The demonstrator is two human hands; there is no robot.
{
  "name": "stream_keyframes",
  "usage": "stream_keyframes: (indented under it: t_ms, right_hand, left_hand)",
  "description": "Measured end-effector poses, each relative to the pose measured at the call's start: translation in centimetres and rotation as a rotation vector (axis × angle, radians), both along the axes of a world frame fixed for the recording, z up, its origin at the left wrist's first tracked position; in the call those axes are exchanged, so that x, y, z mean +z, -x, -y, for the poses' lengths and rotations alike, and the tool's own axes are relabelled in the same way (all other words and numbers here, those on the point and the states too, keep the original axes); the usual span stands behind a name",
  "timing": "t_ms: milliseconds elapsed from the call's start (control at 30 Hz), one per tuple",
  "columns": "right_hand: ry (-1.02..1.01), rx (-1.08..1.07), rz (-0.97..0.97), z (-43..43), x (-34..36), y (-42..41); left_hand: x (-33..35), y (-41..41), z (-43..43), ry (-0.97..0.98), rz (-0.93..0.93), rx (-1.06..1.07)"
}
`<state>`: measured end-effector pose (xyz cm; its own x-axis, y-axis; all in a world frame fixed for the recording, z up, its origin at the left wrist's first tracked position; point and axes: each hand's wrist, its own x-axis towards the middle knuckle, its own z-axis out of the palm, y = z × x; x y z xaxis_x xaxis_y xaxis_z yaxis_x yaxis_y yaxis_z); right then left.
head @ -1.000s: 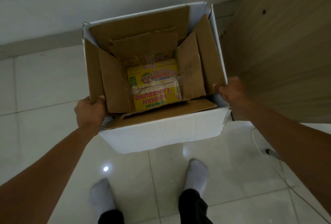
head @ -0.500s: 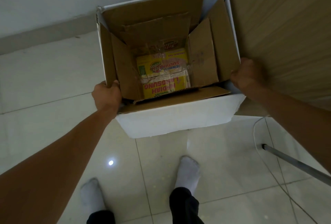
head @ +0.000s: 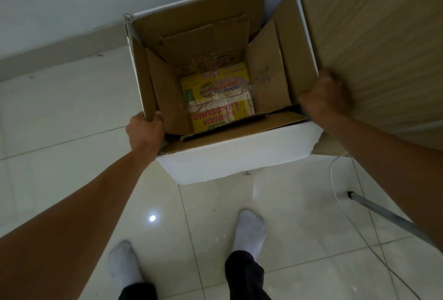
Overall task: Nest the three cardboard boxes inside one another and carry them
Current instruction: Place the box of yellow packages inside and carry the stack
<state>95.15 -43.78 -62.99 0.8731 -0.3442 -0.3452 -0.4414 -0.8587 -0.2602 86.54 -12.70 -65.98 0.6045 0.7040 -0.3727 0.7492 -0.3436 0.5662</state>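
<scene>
Both hands grip white box (head: 239,153) — nested boxes (head: 215,98) inside.

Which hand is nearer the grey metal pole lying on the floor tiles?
Right. The right hand grips the white cardboard box on the grey metal pole's side; the left hand grips the opposite edge.

Right of frame: wooden panel (head: 374,43) touching the white box (head: 235,153) wall, crowding the right hand (head: 326,98).
Left of frame: open tiled floor (head: 60,108).
Lower right: metal pole (head: 383,213) and cable (head: 335,194) on the floor.

White floor tiles (head: 60,112), wood-grain panel (head: 374,43), grey pole (head: 383,213), thin cable (head: 335,194).
</scene>
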Motion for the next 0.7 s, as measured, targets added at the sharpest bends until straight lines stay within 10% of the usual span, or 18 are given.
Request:
stream_keyframes:
  t_ms: [700]
  right_hand:
    - [-0.051,0.251,0.07,-1.8,3.8,3.0]
  left_hand:
    - [5.5,0.0,-0.7,0.037,-0.005,-0.087]
